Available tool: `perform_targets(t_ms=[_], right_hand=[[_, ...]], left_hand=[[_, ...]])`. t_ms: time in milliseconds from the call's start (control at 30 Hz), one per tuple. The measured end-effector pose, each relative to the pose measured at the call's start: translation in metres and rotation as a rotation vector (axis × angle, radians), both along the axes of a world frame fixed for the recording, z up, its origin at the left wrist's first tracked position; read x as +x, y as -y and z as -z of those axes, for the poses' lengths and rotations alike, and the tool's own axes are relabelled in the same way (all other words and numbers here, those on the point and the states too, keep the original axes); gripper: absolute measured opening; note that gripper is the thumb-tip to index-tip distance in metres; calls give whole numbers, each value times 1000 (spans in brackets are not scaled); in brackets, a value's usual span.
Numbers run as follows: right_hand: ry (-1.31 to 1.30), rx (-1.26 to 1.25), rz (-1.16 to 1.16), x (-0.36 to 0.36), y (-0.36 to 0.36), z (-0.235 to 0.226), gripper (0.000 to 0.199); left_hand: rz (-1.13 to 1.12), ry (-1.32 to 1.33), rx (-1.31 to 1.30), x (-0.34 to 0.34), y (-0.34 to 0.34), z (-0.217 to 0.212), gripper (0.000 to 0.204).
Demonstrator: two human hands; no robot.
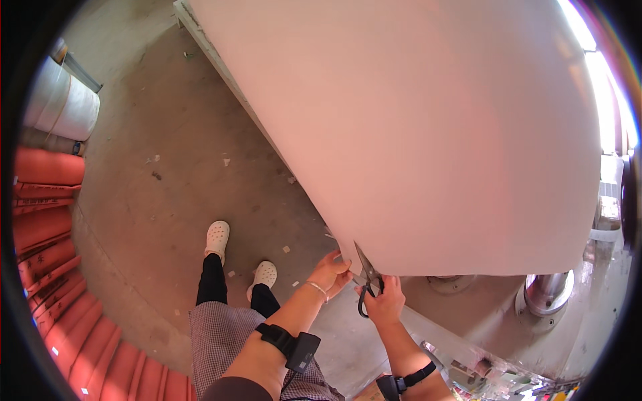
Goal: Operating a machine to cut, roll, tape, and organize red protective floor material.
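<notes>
A large pale pinkish-white sheet [414,134] covers the table in front of me, its near corner by my hands. My left hand [330,273] is closed at that corner, thumb and fingers pinching the sheet's edge. Just to its right, my right hand [385,302] grips the black handles of a pair of scissors [365,259]. The blades are apart, with one pointing up and away over the sheet and the other low beside my left fingers. Whether the blades touch the sheet's edge cannot be made out.
Red wrapped rolls [50,244] lie stacked along the left, with a white roll [70,100] beyond them. Small scraps lie on the concrete floor [174,180] around my white clogs. A shiny metal cylinder [548,291] stands at the right, beside the sheet's near edge.
</notes>
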State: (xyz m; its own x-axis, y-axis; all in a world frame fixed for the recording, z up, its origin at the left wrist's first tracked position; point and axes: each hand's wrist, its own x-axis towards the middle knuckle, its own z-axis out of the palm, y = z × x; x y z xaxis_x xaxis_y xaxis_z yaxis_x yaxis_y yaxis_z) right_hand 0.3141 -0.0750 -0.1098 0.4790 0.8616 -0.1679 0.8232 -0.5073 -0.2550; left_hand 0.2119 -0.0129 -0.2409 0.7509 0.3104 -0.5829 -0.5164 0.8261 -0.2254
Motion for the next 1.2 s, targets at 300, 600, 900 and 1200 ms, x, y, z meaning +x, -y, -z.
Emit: perform_targets(t_ms=[300,600,900,1200], right_hand=[[70,49,-170,-79,-186,-8,64],[83,191,-262,-213,-371,3,58],[183,176,-244,-266,-467,-12,55],[174,83,-318,-263,-470,-24,59]], left_hand=[[138,-212,101,-48,-2,49,74],[816,-723,833,-108,-1,80,68],[362,-891,954,-218,-140,-10,85],[504,-1019,1152,-222,-352,-93,48]])
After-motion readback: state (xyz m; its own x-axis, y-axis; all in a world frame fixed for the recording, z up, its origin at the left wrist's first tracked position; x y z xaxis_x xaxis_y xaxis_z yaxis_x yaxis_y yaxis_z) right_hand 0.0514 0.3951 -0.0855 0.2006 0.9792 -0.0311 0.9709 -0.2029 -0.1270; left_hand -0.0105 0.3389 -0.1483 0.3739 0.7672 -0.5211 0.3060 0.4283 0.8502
